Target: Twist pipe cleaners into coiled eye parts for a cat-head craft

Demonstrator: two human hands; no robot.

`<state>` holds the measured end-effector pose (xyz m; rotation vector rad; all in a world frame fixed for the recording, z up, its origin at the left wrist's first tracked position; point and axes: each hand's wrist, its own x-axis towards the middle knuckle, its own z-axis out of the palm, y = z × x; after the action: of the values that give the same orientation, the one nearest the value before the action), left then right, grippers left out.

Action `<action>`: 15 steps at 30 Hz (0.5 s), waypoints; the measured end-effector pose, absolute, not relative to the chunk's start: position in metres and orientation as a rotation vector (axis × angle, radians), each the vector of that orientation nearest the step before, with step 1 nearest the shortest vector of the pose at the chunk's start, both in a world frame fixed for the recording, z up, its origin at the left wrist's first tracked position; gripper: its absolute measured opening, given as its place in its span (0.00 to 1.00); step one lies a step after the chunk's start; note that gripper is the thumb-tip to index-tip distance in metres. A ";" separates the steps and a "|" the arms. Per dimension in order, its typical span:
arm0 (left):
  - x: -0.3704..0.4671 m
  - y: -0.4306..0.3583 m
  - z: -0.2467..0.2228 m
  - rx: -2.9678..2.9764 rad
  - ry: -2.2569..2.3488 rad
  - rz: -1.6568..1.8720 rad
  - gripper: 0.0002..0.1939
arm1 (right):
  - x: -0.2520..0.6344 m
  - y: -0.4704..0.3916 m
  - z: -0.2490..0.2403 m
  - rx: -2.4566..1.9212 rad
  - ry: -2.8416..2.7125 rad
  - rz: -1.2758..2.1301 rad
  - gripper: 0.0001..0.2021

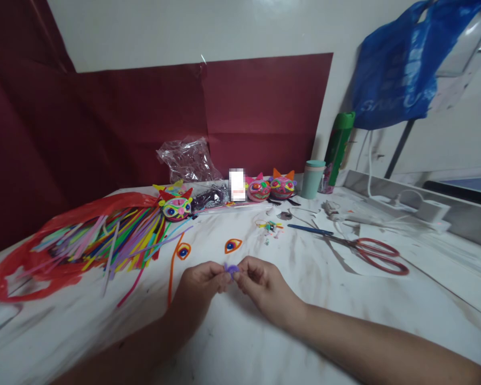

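Between my two hands is a short, curled purple pipe cleaner (231,270). The fingertips of my left hand (203,279) pinch it from one side. My right hand (260,280) grips its other side between thumb and forefinger. Just beyond the hands lie two eye shapes with blue centres and orange outlines, a left eye (183,251) and a right eye (233,246). An orange pipe cleaner (171,275) stretches along the table beside my left hand.
Colourful pipe cleaners (120,235) spread over a red plastic bag (60,224) at left. Decorated animal heads, including an orange-eared one (282,185), stand at the back near a green cup (313,179). Red-handled scissors (379,255), a blue pen (310,230) and a power strip (393,206) lie at right.
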<state>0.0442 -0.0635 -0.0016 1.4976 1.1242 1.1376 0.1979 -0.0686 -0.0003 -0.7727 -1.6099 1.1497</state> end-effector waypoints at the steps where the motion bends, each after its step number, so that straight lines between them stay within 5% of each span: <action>1: 0.044 -0.065 0.001 1.519 1.156 1.125 0.10 | 0.198 -0.069 -0.002 -0.796 -1.626 1.112 0.13; 7: 0.045 -0.068 0.005 1.551 1.170 1.102 0.09 | 0.196 -0.074 -0.003 -0.935 -1.678 0.946 0.12; 15: 0.043 -0.055 -0.005 1.513 1.118 1.147 0.11 | 0.197 -0.066 0.000 -0.869 -1.489 1.196 0.17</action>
<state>0.0429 -0.0555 -0.0048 1.5128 1.1177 1.1471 0.1973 -0.0656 -0.0003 -0.8694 -1.4893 1.1957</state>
